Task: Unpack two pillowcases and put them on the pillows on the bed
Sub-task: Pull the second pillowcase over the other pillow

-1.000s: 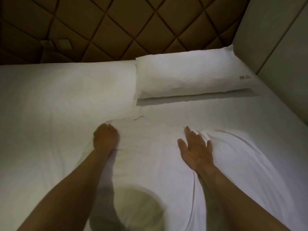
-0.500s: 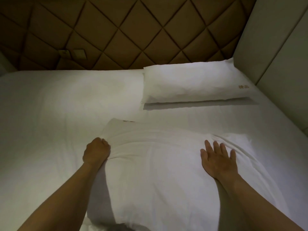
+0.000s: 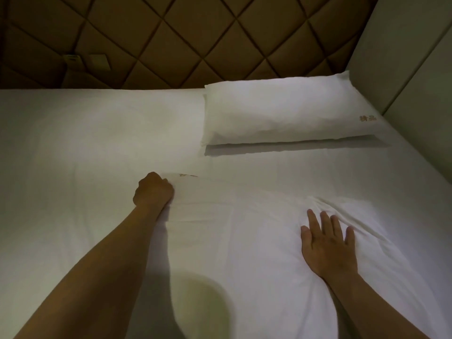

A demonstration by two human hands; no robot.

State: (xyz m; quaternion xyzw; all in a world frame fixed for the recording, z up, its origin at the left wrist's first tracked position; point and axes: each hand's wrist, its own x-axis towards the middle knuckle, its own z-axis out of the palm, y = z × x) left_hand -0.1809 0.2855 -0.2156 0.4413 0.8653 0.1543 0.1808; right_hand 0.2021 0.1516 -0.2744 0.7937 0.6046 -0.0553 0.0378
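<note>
White bed (image 3: 61, 143), left fingers (image 3: 167, 189) gripping pillow (image 3: 244, 241) corner

The head of the bed (image 3: 73, 130) is backed by a brown padded headboard (image 3: 195, 33) quilted in diamonds, into which two small plates (image 3: 99, 62) are set at the left. The right side is closed by a pale panelled wall (image 3: 403, 45). The room is dimly lit.
</note>
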